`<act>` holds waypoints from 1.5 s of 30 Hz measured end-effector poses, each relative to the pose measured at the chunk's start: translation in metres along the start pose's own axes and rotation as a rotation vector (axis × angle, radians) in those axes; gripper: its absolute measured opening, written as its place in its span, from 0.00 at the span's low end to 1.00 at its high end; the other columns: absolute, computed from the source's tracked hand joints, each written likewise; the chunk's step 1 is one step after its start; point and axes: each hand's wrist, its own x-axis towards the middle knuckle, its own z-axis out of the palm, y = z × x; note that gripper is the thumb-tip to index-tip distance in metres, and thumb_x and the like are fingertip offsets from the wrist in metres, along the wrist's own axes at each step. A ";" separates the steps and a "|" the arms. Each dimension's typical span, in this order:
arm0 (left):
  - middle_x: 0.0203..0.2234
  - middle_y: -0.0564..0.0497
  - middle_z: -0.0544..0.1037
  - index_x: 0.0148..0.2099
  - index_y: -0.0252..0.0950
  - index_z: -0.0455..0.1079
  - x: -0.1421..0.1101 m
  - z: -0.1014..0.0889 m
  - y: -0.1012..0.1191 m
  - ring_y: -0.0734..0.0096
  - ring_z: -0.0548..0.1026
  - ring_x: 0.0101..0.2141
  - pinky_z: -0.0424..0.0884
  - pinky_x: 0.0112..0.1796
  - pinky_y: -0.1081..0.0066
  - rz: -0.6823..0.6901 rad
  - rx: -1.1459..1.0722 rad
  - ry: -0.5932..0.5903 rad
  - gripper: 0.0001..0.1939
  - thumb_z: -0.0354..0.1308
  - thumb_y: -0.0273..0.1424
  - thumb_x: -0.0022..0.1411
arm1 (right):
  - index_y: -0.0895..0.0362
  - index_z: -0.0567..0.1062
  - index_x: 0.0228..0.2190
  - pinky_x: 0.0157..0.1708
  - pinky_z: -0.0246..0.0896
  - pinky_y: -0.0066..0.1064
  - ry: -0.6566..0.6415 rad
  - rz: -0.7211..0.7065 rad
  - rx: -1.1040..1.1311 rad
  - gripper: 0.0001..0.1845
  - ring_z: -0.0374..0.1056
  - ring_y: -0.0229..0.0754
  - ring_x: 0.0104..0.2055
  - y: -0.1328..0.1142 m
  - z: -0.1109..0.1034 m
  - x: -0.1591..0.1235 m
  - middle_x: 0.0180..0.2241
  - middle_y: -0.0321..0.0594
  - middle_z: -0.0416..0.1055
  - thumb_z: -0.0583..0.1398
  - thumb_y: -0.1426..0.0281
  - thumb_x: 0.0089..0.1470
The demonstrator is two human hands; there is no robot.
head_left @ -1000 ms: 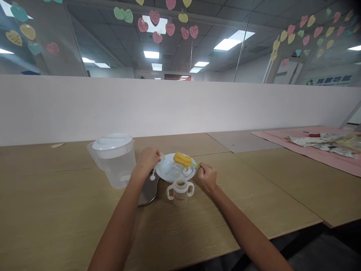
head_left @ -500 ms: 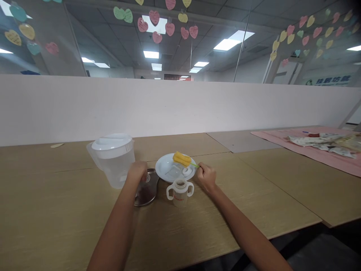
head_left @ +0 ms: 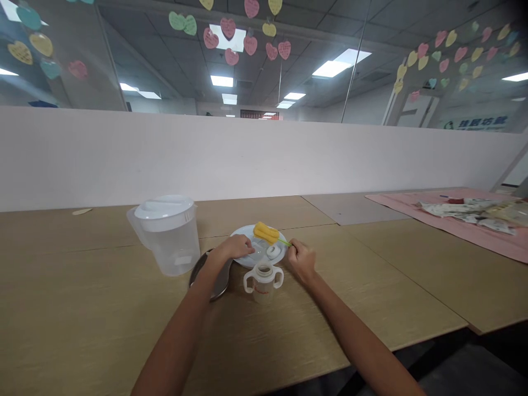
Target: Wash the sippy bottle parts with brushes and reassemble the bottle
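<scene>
My right hand [head_left: 302, 258] is closed around the green handle of a yellow sponge bottle brush [head_left: 266, 232], its head raised over a white plate [head_left: 241, 230]. My left hand [head_left: 236, 246] reaches over the plate's left side, fingers bent slightly apart beside a clear plastic cap [head_left: 258, 251]; whether they touch it I cannot tell. A small white round part [head_left: 273, 252] lies on the plate. In front stands a lidless two-handled baby cup [head_left: 263, 281], upright. Beneath my left forearm is a curved metal tray [head_left: 223, 278], partly hidden.
A clear lidded pitcher [head_left: 173, 236] stands at the left, close to the tray. Far right, a pink cloth [head_left: 396, 203] bears several packets [head_left: 457, 210]. A white wall [head_left: 264, 154] runs behind the wooden table [head_left: 371, 275], whose front edge is at lower right.
My left hand has moved from above the metal tray rightward to the plate; the small round item at its fingers no longer shows. My right hand and the brush have hardly moved.
</scene>
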 end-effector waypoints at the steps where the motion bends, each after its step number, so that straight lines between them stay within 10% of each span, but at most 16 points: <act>1: 0.32 0.49 0.80 0.35 0.35 0.76 0.002 0.004 0.002 0.65 0.75 0.34 0.67 0.34 0.75 0.022 -0.032 0.011 0.12 0.56 0.35 0.53 | 0.58 0.68 0.17 0.22 0.41 0.27 -0.001 0.000 0.002 0.13 0.54 0.34 0.20 0.000 0.000 0.000 0.15 0.36 0.63 0.47 0.75 0.45; 7: 0.35 0.50 0.78 0.35 0.34 0.73 0.011 0.015 0.018 0.67 0.74 0.38 0.67 0.40 0.74 0.102 -0.205 0.194 0.08 0.57 0.31 0.52 | 0.58 0.67 0.17 0.22 0.41 0.26 -0.001 0.037 0.024 0.13 0.54 0.34 0.20 0.000 -0.001 0.001 0.15 0.36 0.62 0.47 0.74 0.45; 19: 0.53 0.46 0.58 0.54 0.40 0.59 -0.012 -0.023 0.013 0.63 0.63 0.52 0.66 0.49 0.64 0.411 -0.257 0.637 0.32 0.57 0.19 0.45 | 0.57 0.63 0.15 0.21 0.39 0.26 0.027 0.094 0.058 0.12 0.52 0.34 0.19 -0.005 -0.004 0.003 0.14 0.34 0.57 0.46 0.74 0.44; 34: 0.45 0.48 0.63 0.54 0.40 0.59 -0.036 -0.032 0.032 0.65 0.68 0.45 0.68 0.46 0.65 0.451 -0.275 0.352 0.33 0.56 0.20 0.44 | 0.59 0.72 0.28 0.27 0.52 0.26 0.009 -0.330 0.068 0.10 0.61 0.36 0.24 -0.002 -0.010 0.002 0.22 0.38 0.68 0.52 0.68 0.53; 45: 0.47 0.46 0.71 0.47 0.36 0.64 -0.045 -0.044 0.034 0.64 0.71 0.46 0.68 0.48 0.63 0.443 -0.600 0.198 0.22 0.63 0.30 0.48 | 0.59 0.71 0.25 0.25 0.53 0.26 0.153 -0.165 0.156 0.16 0.59 0.34 0.21 -0.004 -0.005 -0.002 0.19 0.37 0.68 0.52 0.63 0.57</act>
